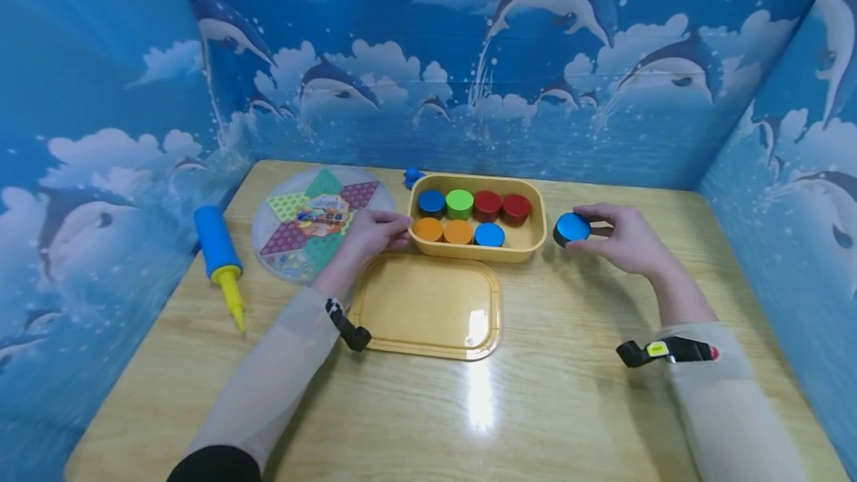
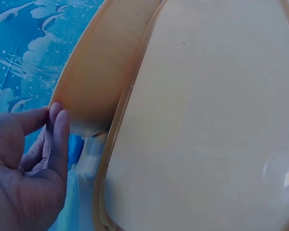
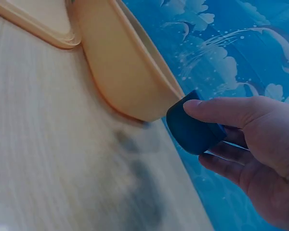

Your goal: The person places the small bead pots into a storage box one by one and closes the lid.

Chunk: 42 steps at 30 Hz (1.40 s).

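Note:
A yellow rectangular box (image 1: 529,245) stands near the table's back edge with several short round tubs in it. Blue, green and red ones line its far side; two orange tubs (image 1: 458,232) and a blue tub (image 1: 489,234) sit along the near side. At the box's left end, my left hand (image 1: 370,235) pinches the rim between thumb and fingers, as the left wrist view shows. My right hand (image 1: 619,235) grips another blue tub (image 1: 572,229) just off the box's right end, above the table. In the right wrist view, the thumb presses this tub's side (image 3: 190,126).
The yellow lid (image 1: 428,307) lies flat in front of the box. To the left are a round Chinese checkers board (image 1: 288,233) and a blue and yellow pump (image 1: 219,251). A small blue object (image 1: 412,178) lies behind the box. Dolphin-print curtains (image 1: 428,58) enclose the table (image 1: 535,407).

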Tool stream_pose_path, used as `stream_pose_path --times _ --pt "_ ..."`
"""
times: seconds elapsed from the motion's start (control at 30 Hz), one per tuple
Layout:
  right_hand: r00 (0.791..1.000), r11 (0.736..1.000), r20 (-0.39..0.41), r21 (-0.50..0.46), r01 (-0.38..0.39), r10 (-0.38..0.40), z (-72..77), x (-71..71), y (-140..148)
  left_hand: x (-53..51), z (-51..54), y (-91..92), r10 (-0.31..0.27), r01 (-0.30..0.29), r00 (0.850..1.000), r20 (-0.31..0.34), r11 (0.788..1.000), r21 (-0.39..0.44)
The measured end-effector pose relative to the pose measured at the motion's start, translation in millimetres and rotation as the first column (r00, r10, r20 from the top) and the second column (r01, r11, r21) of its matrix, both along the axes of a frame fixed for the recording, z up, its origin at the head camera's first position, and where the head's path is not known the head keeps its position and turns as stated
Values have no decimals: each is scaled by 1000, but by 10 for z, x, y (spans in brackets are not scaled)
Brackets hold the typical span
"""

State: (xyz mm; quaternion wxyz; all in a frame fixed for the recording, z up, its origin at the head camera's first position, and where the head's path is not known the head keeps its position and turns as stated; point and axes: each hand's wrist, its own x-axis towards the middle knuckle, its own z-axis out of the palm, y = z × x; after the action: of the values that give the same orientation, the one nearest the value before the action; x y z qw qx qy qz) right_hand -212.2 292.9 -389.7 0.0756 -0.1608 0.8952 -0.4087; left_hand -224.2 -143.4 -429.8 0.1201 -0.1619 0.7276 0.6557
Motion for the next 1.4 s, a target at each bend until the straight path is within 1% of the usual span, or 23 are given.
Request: stream_pose_path --times 0.17,0.3,0.4,0.5,0.6,0.73,0.93,1.07,1.17,1.27,1.4 --pt "1000 1000 -17 1 -2 2 154 -42 -39 -4 7 -8 3 -3 1000 7 1000 4" --pt "1000 1000 -21 19 -21 21 257 -92 -106 -3 9 -9 -1 1 1000 10 1000 0" --pt "999 999 -19 29 -40 41 316 -132 -175 1 8 -4 0 0 1000 11 1000 -3" --pt "998 998 -19 28 -63 64 342 -183 -258 0 4 -5 4 -4 1000 16 1000 1" --pt "996 996 1 21 -86 86 349 -231 -338 -4 -1 -5 5 -5 1000 17 1000 4" --pt "993 992 13 38 -119 119 323 -290 -429 -10 -6 -6 2 -2 1000 17 1000 4" --pt "987 986 27 44 -162 161 231 -377 -530 -3 12 -4 0 0 1000 21 1000 -12" --pt "975 976 58 40 -216 213 180 -417 -604 5 23 1 2 -2 1000 19 1000 -16" --pt "969 969 77 64 -239 234 165 -435 -653 6 16 2 -2 2 1000 13 1000 -9" --pt "967 962 87 112 -249 240 167 -453 -695 4 7 -1 -8 8 1000 6 1000 -2" --pt "958 941 102 187 -284 268 173 -484 -750 2 3 -11 -9 9 1000 5 1000 3"
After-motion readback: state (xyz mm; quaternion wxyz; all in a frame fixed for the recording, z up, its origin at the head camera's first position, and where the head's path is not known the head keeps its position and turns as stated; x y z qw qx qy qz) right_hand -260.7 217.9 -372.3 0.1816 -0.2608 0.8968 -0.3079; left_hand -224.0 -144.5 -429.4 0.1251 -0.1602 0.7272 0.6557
